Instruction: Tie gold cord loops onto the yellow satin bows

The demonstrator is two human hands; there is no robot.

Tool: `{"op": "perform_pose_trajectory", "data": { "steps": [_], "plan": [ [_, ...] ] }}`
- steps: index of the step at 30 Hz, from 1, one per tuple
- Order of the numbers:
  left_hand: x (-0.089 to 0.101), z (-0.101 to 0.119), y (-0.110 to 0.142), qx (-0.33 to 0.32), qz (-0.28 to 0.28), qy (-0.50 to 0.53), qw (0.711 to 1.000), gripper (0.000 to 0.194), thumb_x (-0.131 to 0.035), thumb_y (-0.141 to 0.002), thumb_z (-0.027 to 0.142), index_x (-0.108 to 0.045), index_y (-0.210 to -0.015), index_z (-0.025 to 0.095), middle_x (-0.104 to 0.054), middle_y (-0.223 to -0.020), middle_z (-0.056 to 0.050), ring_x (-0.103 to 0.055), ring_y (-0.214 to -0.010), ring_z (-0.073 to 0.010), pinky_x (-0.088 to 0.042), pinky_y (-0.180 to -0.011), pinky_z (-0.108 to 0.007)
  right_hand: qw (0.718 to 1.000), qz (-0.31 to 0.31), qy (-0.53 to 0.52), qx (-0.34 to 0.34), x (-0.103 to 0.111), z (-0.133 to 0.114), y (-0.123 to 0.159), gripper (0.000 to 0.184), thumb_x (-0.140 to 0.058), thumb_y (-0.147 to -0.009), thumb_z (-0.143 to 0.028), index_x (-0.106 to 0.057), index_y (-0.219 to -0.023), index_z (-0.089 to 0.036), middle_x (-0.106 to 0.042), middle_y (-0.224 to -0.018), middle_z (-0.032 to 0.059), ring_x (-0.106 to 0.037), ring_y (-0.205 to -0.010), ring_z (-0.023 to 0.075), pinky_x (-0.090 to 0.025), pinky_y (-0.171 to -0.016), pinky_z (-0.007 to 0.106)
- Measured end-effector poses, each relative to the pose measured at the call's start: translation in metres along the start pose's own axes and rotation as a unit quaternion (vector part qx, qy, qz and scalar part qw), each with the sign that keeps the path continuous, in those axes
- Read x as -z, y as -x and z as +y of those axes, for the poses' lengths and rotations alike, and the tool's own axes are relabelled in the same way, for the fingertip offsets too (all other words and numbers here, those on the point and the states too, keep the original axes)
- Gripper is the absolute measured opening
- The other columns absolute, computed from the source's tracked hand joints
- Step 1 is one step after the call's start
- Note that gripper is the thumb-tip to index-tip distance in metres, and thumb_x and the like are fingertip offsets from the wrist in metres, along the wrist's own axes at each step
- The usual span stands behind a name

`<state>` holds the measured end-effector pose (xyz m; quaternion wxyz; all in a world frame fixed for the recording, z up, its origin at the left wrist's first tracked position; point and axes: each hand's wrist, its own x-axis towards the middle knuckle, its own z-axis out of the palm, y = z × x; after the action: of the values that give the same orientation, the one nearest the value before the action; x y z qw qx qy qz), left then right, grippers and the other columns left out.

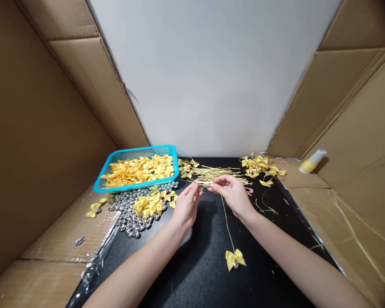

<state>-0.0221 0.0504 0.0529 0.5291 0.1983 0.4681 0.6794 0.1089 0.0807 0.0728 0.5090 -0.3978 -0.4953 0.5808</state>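
My right hand point(233, 196) is closed in a pinch on a thin gold cord point(227, 222). From its fingers the cord runs down to a yellow ribbon bow point(231, 260) with a silver bead point(235, 265) on the black table. Fingertips pressed together, my left hand point(186, 204) faces it a short way to the left; whatever tiny thing is in that pinch is too small to name. Just beyond both hands lies a pile of cut gold cords point(218, 172).
A blue basket point(134, 188) of yellow bows stands back left. Silver beads point(128, 218) and loose bows point(149, 205) lie before it. Corded bows point(258, 164), a pink-handled item point(249, 190) and a yellow thread cone point(312, 161) are at right. Cardboard walls point(35, 107) flank the black table point(186, 273).
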Motion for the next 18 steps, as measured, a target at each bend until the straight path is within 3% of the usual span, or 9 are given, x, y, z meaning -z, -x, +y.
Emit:
{"op": "perform_pose_trajectory", "data": {
  "steps": [5,11,18],
  "plan": [
    [0.002,-0.016,0.028,0.033,-0.003,-0.010,0.999,0.044,-0.089,-0.051,0.036,-0.076,-0.085,0.011,-0.057,-0.054,0.004,-0.046,-0.049,-0.0052,-0.037,-0.047,-0.016,0.996,0.061,-0.057,-0.027,0.008,0.008,0.037,0.039,-0.086,-0.054,-0.041,-0.062,-0.070,-0.016,-0.066,-0.065,-0.0015,-0.070,-0.063,0.0156,-0.053,-0.063,0.024],
    [0.007,-0.045,0.062,0.019,-0.004,-0.041,0.999,0.037,-0.086,-0.055,0.039,-0.072,-0.076,0.012,-0.065,-0.061,0.001,-0.057,-0.056,-0.0094,-0.046,-0.057,-0.020,0.983,0.128,-0.102,-0.078,0.021,0.037,0.083,0.040,-0.087,-0.053,-0.039,-0.060,-0.071,-0.015,-0.064,-0.064,-0.0024,-0.066,-0.056,0.0117,-0.052,-0.059,0.022],
    [0.009,-0.054,0.067,0.008,0.000,-0.083,0.997,0.030,-0.086,-0.055,0.031,-0.069,-0.072,0.013,-0.070,-0.064,-0.001,-0.059,-0.054,-0.0103,-0.048,-0.056,-0.021,0.975,0.137,-0.139,-0.109,0.018,0.048,0.099,0.033,-0.085,-0.057,-0.032,-0.060,-0.071,-0.016,-0.066,-0.067,-0.0008,-0.067,-0.064,0.0128,-0.052,-0.062,0.022]
  ]
}}
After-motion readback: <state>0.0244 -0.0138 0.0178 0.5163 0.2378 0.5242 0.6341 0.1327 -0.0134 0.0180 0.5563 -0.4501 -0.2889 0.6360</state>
